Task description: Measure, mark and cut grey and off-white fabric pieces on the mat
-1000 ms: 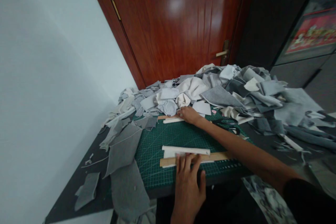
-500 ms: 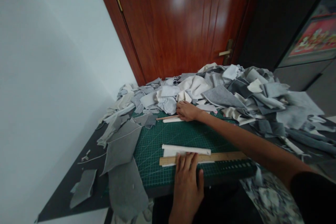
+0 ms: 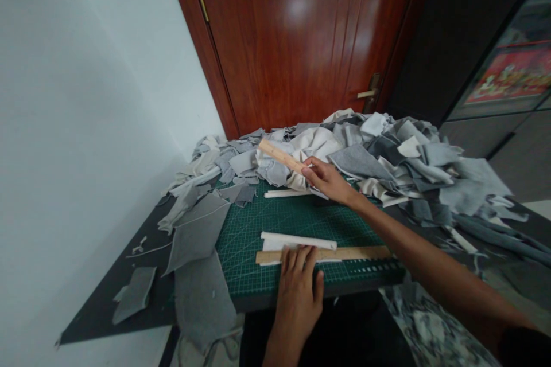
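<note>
Flat on a wooden ruler near the table's front edge, my left hand presses down with outstretched fingers. Under that ruler is a piece of white fabric, its far side rolled into a tube. My right hand pinches one end of a second wooden ruler, which is tilted up above the far part of the green cutting mat. Below this raised ruler, another white roll rests on the mat.
Grey and white fabric scraps are heaped along the back and right. Grey pieces hang over the front edge at left. A wall borders the left, and a wooden door stands behind the heap.
My right hand has lifted the second wooden ruler off the far part of the mat, its free end now raised. My left hand stays on the near ruler. The view has shifted slightly.
</note>
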A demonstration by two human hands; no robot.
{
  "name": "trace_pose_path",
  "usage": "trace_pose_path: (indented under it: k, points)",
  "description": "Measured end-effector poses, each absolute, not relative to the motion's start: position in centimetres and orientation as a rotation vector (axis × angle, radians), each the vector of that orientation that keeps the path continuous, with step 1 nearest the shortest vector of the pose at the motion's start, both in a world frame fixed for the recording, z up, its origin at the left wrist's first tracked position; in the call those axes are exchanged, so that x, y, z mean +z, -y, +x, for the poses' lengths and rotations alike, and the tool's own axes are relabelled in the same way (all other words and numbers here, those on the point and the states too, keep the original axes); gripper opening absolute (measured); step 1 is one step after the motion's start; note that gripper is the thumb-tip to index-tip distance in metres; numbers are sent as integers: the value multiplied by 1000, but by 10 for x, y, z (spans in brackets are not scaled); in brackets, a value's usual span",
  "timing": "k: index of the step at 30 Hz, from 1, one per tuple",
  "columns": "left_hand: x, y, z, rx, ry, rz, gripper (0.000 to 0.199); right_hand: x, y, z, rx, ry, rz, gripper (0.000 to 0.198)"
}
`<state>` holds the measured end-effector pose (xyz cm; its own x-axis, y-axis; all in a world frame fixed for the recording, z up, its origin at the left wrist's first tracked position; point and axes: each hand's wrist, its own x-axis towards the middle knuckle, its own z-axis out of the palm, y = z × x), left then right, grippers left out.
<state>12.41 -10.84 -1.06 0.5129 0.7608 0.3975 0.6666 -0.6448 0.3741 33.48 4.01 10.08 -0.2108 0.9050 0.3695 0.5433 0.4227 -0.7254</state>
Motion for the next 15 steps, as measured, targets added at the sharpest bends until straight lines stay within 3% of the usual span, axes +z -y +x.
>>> trace_pose_path:
  k: [4, 10, 15]
  points:
    - [-7, 107, 124, 770, -1223, 2624, 45, 106, -12, 333, 414, 2060, -1275, 29]
    - [-8, 107, 125, 746, -1226, 2650, 43, 104, 4, 328, 1102, 1768, -1183, 38]
    - [-9, 106, 124, 722, -1226, 2664, 43, 94, 15, 346, 1073, 1204, -1208, 29]
